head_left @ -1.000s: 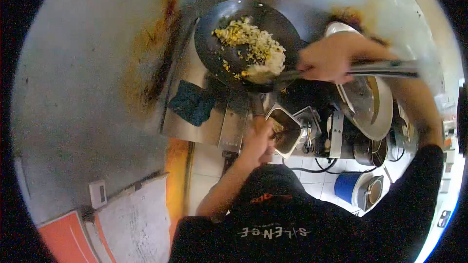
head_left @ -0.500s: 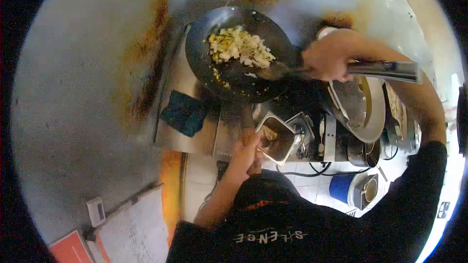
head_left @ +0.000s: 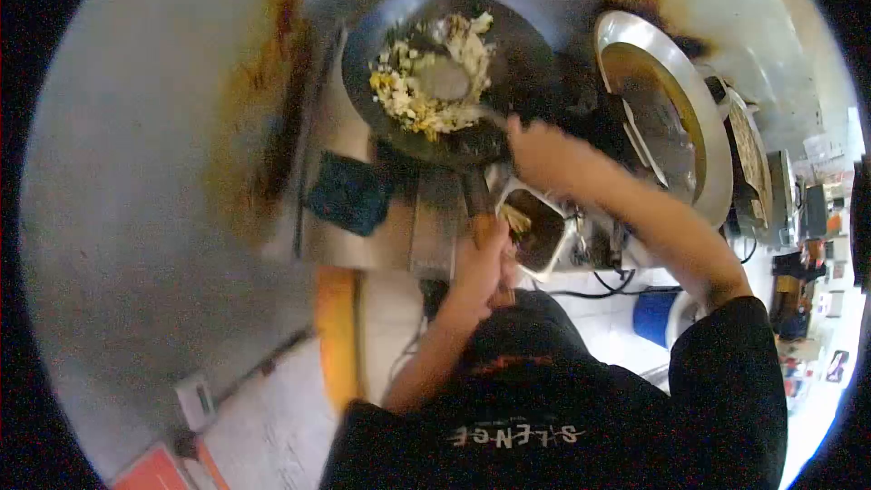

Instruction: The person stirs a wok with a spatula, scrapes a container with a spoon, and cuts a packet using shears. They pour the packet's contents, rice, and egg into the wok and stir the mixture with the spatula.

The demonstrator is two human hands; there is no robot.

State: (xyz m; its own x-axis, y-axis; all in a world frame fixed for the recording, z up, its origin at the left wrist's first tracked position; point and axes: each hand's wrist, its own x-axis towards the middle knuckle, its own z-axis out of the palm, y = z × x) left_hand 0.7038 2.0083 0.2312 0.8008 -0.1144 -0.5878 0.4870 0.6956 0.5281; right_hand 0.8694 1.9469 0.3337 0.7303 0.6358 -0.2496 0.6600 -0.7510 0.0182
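A dark wok [head_left: 517, 50] sits at the back of the counter with white and yellow chopped food [head_left: 399, 95], which looks like rice with egg, spread inside. My left hand [head_left: 485, 263] is closed round the wok's brown handle [head_left: 474, 195], close to my body. Over the wok's right rim, my right hand [head_left: 544, 154] grips a long-handled metal spatula. The spatula's head [head_left: 445, 80] lies in the food, blurred by motion, so its exact shape is hard to make out. Most of its grip is hidden behind my right hand and wrist.
A dark folded cloth [head_left: 349, 192] lies left of the handle. To the right are a metal container [head_left: 542, 234] and a large wide-rimmed pan [head_left: 717, 141]. A stained metal wall [head_left: 154, 127] stands on the left. Below the counter is a blue bucket [head_left: 651, 318].
My right hand has moved left and down toward my body, and the spatula head has gone deeper into the food. The food is more spread out. My left hand still grips the handle.
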